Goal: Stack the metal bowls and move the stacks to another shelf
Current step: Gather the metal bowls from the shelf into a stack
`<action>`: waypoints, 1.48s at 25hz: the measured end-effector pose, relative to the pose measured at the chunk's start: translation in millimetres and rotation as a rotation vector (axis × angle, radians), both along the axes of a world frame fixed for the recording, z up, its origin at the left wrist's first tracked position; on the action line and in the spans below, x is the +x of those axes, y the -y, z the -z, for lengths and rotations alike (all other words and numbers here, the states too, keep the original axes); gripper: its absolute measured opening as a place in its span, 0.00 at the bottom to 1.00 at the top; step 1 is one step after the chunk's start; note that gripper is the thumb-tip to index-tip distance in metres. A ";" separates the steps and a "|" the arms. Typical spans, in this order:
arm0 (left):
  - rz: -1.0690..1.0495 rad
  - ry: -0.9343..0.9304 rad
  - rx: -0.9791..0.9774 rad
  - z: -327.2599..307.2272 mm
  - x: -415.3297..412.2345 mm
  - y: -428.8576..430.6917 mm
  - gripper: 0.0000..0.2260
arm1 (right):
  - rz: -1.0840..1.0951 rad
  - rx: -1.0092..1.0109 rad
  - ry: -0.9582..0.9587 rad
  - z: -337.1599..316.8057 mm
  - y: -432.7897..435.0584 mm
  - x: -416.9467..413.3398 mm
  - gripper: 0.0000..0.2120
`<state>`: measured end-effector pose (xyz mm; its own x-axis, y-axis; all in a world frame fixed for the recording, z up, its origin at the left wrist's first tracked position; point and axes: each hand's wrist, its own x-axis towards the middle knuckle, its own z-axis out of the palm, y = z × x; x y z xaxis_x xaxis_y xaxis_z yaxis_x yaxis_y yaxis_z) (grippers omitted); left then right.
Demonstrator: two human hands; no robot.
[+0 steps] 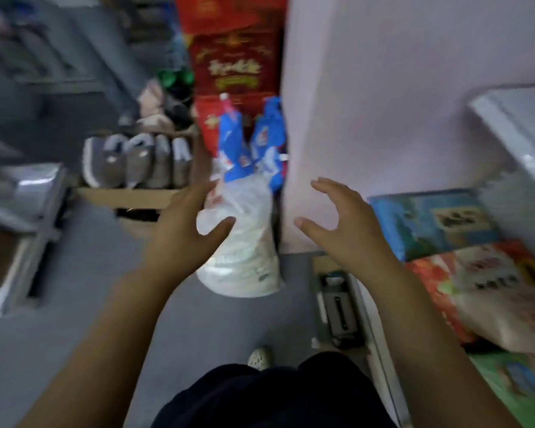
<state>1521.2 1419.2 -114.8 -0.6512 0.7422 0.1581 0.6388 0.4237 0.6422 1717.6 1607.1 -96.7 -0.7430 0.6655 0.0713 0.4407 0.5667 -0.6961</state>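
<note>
- Left hand (pixel 186 230) spread and empty, raised in front of white plastic bag (pixel 244 267); right hand (pixel 343 223) empty too, fingers loosely curved, by pale wall (pixel 383 103).
- Metal bowls nowhere in view; shelves lost in blur.
- Best first: find the bowls, then take them by the rims with both hands.

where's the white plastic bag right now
Head view, centre: the white plastic bag stands on the floor just beyond the left hand, with blue packets behind it.
</note>
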 end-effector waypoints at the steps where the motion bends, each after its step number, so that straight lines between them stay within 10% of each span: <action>1: -0.097 0.007 -0.011 5.2 -12.2 32.6 0.28 | -0.081 -0.010 0.012 4.3 15.0 -27.0 0.32; 19: -1.450 0.064 0.033 26.9 -95.2 356.5 0.31 | -1.335 0.011 0.100 20.5 300.4 -425.3 0.34; 37: -1.859 0.020 0.016 8.1 -217.3 572.8 0.34 | -1.796 0.041 0.022 17.2 610.4 -647.0 0.31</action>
<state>1303.9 846.4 -122.9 -0.5265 -0.8386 0.1400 -0.5875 0.4779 0.6531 1070.6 996.6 -113.9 -0.4813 -0.8753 0.0467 -0.6620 0.3280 -0.6740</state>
